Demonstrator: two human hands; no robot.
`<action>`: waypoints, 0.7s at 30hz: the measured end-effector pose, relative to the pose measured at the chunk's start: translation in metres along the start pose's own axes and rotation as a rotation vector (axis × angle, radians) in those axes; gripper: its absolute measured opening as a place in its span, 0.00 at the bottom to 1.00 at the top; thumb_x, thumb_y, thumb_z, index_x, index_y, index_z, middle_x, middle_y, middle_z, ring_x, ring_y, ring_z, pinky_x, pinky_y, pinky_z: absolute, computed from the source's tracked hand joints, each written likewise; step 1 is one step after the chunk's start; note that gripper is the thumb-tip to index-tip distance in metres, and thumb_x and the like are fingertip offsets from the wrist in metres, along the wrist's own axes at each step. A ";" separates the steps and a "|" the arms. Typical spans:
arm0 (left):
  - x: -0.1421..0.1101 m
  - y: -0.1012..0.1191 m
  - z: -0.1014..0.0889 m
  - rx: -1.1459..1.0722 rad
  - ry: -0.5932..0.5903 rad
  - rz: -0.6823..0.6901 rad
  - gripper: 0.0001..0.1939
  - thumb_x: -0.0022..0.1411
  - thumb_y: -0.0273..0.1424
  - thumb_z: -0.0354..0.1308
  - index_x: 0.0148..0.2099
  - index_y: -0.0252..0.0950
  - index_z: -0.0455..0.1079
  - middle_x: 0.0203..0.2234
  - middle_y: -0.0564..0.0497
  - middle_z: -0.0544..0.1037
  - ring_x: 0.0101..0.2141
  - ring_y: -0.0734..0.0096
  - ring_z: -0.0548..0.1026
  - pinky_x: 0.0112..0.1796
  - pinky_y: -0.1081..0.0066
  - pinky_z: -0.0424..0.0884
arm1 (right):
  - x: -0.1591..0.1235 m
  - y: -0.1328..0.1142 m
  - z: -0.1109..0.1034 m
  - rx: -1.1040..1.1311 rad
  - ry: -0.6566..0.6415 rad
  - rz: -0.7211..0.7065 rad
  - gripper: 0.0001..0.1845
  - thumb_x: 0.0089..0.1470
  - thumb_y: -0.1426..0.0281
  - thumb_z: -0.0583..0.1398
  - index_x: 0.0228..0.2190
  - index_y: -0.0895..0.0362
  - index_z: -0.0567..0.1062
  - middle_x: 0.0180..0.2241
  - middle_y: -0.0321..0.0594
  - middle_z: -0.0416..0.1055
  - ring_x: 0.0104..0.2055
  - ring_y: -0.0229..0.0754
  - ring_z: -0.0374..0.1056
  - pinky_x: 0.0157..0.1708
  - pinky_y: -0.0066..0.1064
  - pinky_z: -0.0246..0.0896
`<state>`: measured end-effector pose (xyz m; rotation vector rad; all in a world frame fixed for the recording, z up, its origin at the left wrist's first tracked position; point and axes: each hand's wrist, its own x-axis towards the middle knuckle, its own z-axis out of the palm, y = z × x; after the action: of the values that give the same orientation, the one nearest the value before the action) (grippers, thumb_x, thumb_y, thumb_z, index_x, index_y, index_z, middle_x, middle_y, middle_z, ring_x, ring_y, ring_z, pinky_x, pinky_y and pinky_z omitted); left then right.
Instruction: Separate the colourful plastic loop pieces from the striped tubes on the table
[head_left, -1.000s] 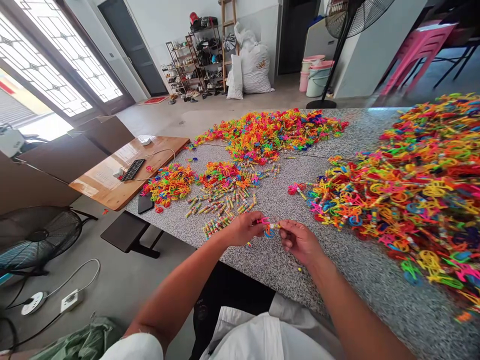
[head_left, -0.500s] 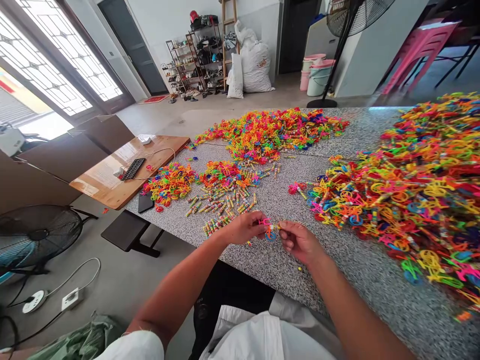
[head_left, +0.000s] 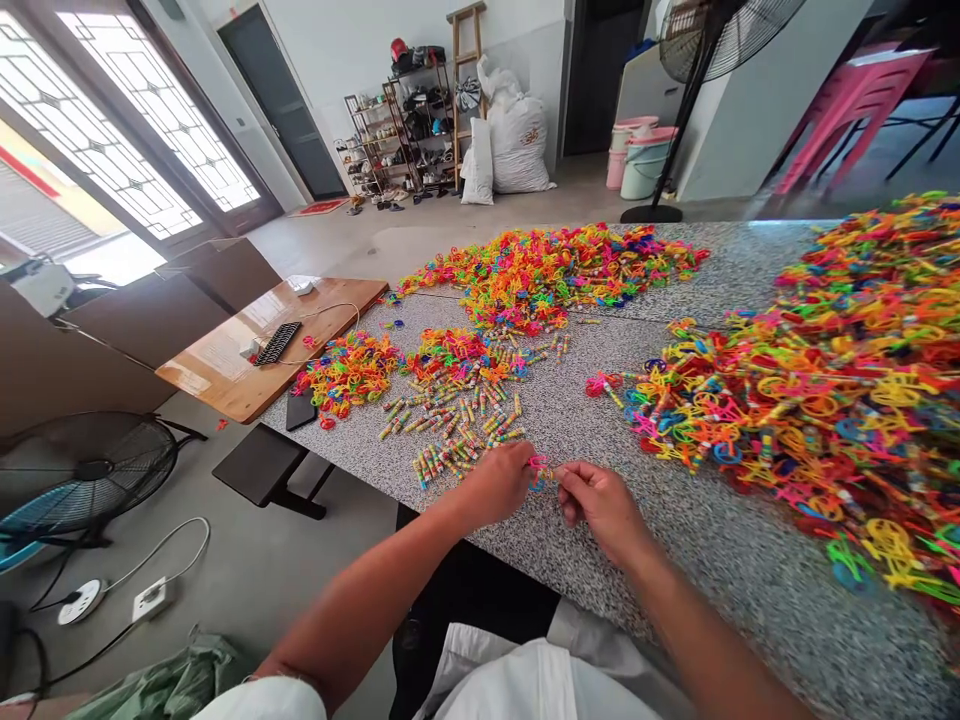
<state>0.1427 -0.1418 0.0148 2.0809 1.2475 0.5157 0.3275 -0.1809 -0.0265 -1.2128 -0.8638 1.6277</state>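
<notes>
My left hand (head_left: 501,487) is closed in a pinch on a small pink and blue plastic toy (head_left: 538,465), close over the front part of the speckled table (head_left: 570,560). From the other side, the fingertips of my right hand (head_left: 602,503) pinch the toy's short yellowish end. The two hands almost meet, and my fingers cover much of the piece. Just left of my left hand lie several short printed tubes (head_left: 435,462) in a row, with more tubes (head_left: 457,405) scattered beyond. A large heap of bright plastic toys (head_left: 810,380) spreads to the right of my right hand.
Farther back lies another colourful heap (head_left: 540,275), with smaller piles (head_left: 352,370) at the left. A phone-like black slab (head_left: 301,410) rests by the table edge. A wooden board (head_left: 225,370) carries a keyboard (head_left: 278,343). A floor fan (head_left: 94,468) and bench (head_left: 262,465) stand left.
The view has shifted slightly. My left hand has turned further over the toy, hiding more of it. Both hands keep hold of the piece at nearly the same spot.
</notes>
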 end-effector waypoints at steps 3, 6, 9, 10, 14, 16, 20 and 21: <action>-0.001 0.001 0.011 -0.022 0.083 -0.016 0.07 0.67 0.28 0.50 0.37 0.37 0.69 0.29 0.49 0.71 0.32 0.67 0.70 0.36 0.69 0.64 | -0.001 0.006 0.003 0.014 0.046 -0.004 0.21 0.47 0.50 0.69 0.28 0.55 0.75 0.19 0.32 0.67 0.17 0.35 0.59 0.15 0.28 0.57; -0.004 -0.006 0.009 -0.209 0.104 -0.064 0.15 0.66 0.32 0.55 0.55 0.37 0.68 0.30 0.51 0.73 0.30 0.70 0.70 0.35 0.70 0.65 | 0.003 0.002 0.000 0.106 -0.014 0.062 0.21 0.44 0.51 0.71 0.28 0.55 0.75 0.20 0.32 0.67 0.17 0.34 0.58 0.15 0.28 0.57; -0.008 -0.023 -0.007 -0.408 0.108 -0.146 0.26 0.64 0.39 0.60 0.61 0.35 0.65 0.31 0.52 0.73 0.29 0.73 0.69 0.32 0.72 0.64 | 0.013 -0.007 0.001 0.089 -0.029 0.094 0.22 0.42 0.52 0.73 0.27 0.55 0.75 0.21 0.33 0.68 0.18 0.33 0.59 0.16 0.27 0.57; -0.009 -0.030 -0.014 -0.450 0.112 -0.171 0.25 0.63 0.40 0.61 0.59 0.35 0.68 0.32 0.52 0.74 0.29 0.74 0.69 0.32 0.73 0.64 | 0.017 -0.010 0.004 0.074 -0.019 0.098 0.23 0.41 0.52 0.73 0.27 0.55 0.75 0.21 0.33 0.68 0.17 0.33 0.59 0.15 0.27 0.57; -0.011 -0.050 -0.039 -0.566 0.074 -0.196 0.19 0.62 0.45 0.61 0.46 0.34 0.73 0.30 0.52 0.73 0.30 0.74 0.68 0.31 0.74 0.64 | 0.034 -0.014 0.036 0.030 -0.045 0.084 0.24 0.40 0.50 0.72 0.27 0.55 0.75 0.21 0.33 0.69 0.17 0.34 0.58 0.15 0.27 0.55; -0.015 -0.057 -0.047 -0.606 0.162 -0.196 0.19 0.63 0.47 0.60 0.41 0.34 0.73 0.28 0.53 0.71 0.29 0.75 0.67 0.30 0.75 0.64 | 0.046 -0.014 0.057 -0.019 -0.143 0.079 0.23 0.44 0.49 0.70 0.28 0.55 0.75 0.22 0.34 0.71 0.17 0.34 0.60 0.16 0.27 0.56; -0.043 -0.079 -0.060 -0.750 0.449 -0.327 0.22 0.62 0.51 0.58 0.40 0.35 0.71 0.27 0.54 0.68 0.27 0.76 0.66 0.28 0.75 0.67 | 0.096 -0.023 0.100 -0.363 -0.237 -0.034 0.19 0.51 0.50 0.64 0.30 0.53 0.77 0.27 0.39 0.76 0.19 0.38 0.64 0.18 0.30 0.57; -0.054 -0.086 -0.064 -0.784 0.502 -0.374 0.23 0.62 0.52 0.59 0.41 0.35 0.71 0.27 0.54 0.68 0.27 0.75 0.66 0.27 0.75 0.68 | 0.114 -0.027 0.113 -0.495 -0.217 -0.129 0.16 0.53 0.53 0.64 0.29 0.53 0.77 0.27 0.39 0.76 0.19 0.40 0.65 0.20 0.31 0.58</action>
<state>0.0235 -0.1396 -0.0006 1.0648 1.3609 1.1689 0.2125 -0.0663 -0.0090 -1.2870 -1.5169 1.5035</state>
